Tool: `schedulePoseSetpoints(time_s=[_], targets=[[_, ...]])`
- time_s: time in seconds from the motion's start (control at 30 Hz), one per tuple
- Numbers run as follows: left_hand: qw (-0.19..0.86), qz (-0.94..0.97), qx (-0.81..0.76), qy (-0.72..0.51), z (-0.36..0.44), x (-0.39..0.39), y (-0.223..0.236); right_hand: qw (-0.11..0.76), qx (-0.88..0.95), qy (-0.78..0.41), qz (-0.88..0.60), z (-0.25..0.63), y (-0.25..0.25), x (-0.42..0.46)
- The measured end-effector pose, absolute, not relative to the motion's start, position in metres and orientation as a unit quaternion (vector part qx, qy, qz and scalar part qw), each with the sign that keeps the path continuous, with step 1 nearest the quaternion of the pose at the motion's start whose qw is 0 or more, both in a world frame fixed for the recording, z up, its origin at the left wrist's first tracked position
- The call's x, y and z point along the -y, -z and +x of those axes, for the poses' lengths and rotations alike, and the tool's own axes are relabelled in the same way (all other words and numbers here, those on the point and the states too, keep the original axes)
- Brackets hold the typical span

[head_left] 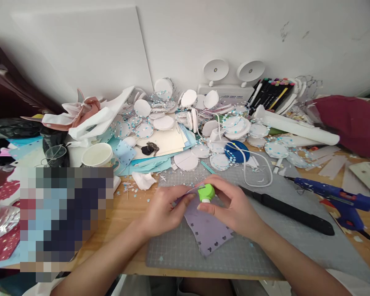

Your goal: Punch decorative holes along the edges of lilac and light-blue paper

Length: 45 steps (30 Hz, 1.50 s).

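Note:
A sheet of purple paper (208, 232) with small punched shapes along its edges hangs just over the grey cutting mat (172, 250). My left hand (169, 207) pinches its upper left edge between thumb and fingers. In my right hand (231, 203) is a small green craft punch (206, 192) with a white part underneath, gripped between thumb and fingers. The punch sits at the paper's top edge, close to my left fingertips. My own fingers partly cover the paper's upper part.
Behind the mat lie many white discs (186, 159) with blue trim and light blue paper sheets (151, 165). To the right are a black tool with a long handle (299, 213) and a blue glue gun (336, 193). A white cup (97, 155) stands left.

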<state>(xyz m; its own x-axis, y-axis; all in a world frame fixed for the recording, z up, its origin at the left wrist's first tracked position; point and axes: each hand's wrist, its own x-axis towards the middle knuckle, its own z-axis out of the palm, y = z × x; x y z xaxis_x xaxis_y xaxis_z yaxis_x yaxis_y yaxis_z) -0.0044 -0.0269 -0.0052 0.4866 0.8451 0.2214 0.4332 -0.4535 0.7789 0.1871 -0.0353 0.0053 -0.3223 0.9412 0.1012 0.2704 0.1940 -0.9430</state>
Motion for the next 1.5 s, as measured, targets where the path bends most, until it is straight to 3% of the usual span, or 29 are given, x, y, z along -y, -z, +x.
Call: schedulePoseSetpoints(time_s=[0.43, 0.83, 1.3, 1.5], targets=[[0.35, 0.794, -0.372, -0.329, -0.008, 0.024, -0.006, 0.376, 0.702, -0.436, -0.419, 0.187, 0.0, 0.036], [0.264, 0.887, -0.356, -0.127, -0.007, 0.021, -0.007, 0.281, 0.758, -0.451, -0.378, 0.174, 0.0, 0.042], [0.23, 0.919, -0.282, -0.151, -0.01, 0.022, 0.006, 0.289, 0.759, -0.436, -0.387, 0.168, 0.01, 0.051], [0.229, 0.905, -0.326, -0.148, -0.008, 0.02, 0.005, 0.274, 0.757, -0.447, -0.389, 0.173, 0.01, 0.041]])
